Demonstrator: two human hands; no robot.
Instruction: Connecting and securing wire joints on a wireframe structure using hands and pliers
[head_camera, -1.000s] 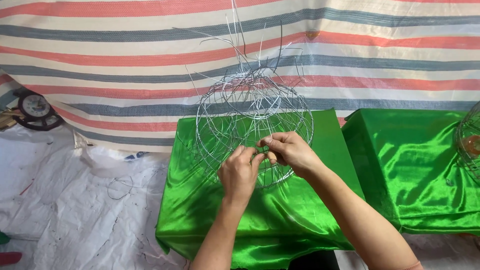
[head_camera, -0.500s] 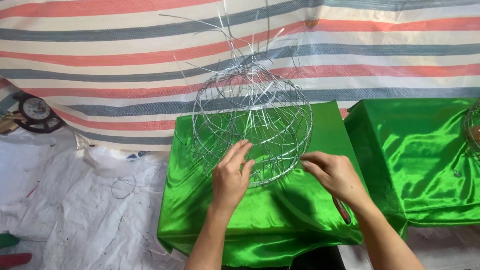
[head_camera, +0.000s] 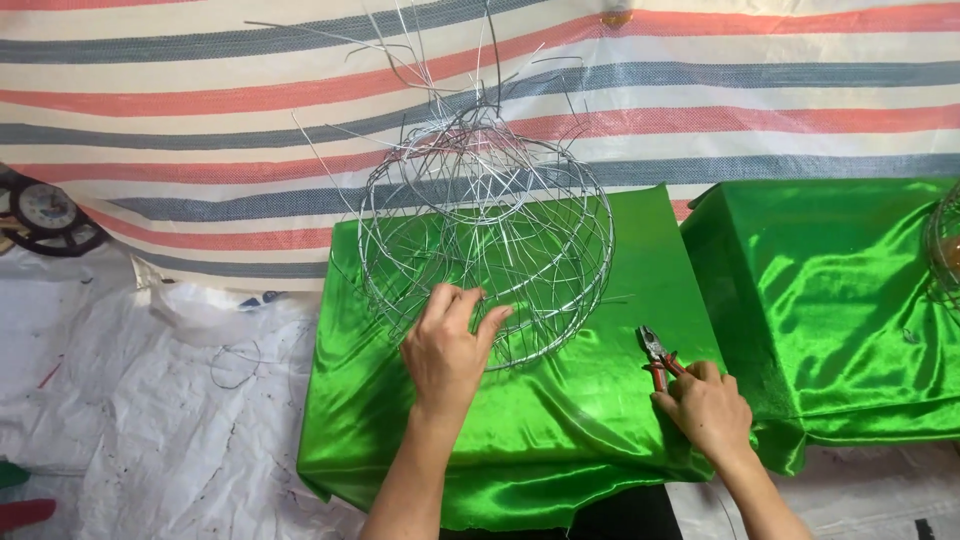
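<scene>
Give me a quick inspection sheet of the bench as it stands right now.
Surface: green satin cloth over a box-like stand.
Job's things: round wire frame upright on the cloth, loose strands sticking up; red-handled pliers lying on the cloth.
Clutter: loose wire loop on the white sheet.
Grippers: left hand grips the frame's lower rim; right hand on the pliers' handles.
Cables: nothing seen.
Surroundings: striped tarp; second green-covered stand.
</scene>
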